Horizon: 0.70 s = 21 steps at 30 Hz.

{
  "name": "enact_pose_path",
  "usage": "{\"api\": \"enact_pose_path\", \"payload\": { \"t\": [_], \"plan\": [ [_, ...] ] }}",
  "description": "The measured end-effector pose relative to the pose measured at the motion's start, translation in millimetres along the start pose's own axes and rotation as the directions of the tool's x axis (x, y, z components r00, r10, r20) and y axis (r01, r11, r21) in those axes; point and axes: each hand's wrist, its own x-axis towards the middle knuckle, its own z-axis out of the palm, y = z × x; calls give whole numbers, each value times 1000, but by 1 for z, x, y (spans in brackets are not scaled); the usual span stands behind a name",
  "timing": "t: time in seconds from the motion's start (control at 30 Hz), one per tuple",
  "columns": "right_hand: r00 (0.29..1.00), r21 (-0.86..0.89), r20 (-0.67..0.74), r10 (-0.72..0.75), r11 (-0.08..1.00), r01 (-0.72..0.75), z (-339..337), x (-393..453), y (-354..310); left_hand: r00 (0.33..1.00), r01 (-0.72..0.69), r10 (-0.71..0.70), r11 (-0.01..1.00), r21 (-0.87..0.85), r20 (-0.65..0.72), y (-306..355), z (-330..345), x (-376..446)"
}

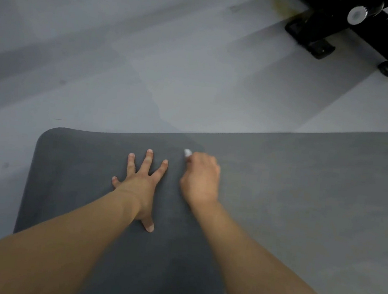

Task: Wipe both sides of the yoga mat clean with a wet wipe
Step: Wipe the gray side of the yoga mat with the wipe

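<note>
A dark grey yoga mat [305, 183] lies flat on the floor, its rounded corner at the left and its far edge running up to the right. My left hand [141, 184] presses flat on the mat with fingers spread wide. Just to its right, my right hand [200, 179] is curled around a white wet wipe [187, 152], of which only a small tip shows past the fingers. That hand rests on the mat near its far edge. Both forearms reach in from the bottom of the view.
Pale grey floor [148, 69] surrounds the mat on the left and beyond it. A black metal equipment frame [360, 33] with small wheels stands on the floor at the top right, well away from the mat.
</note>
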Motion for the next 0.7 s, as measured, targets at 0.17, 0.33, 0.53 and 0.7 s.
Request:
{"api": "enact_pose_path", "payload": {
  "t": [0.17,0.33,0.53,0.7],
  "plan": [
    [937,-35,196,-288,953,301,-4,23,16,1000,2,-2,1000,2,-14,-2,2,1],
    [998,-138,-20,66,988,-68,-22,60,106,1000,8,-8,1000,6,-9,-2,1,3],
    [976,-57,185,-115,990,128,5,49,13,1000,16,-16,999,28,-6,-1,1,4],
    [856,77,368,-362,930,360,11,46,-38,1000,13,-13,1000,14,22,-1,-1,4]
  ]
}}
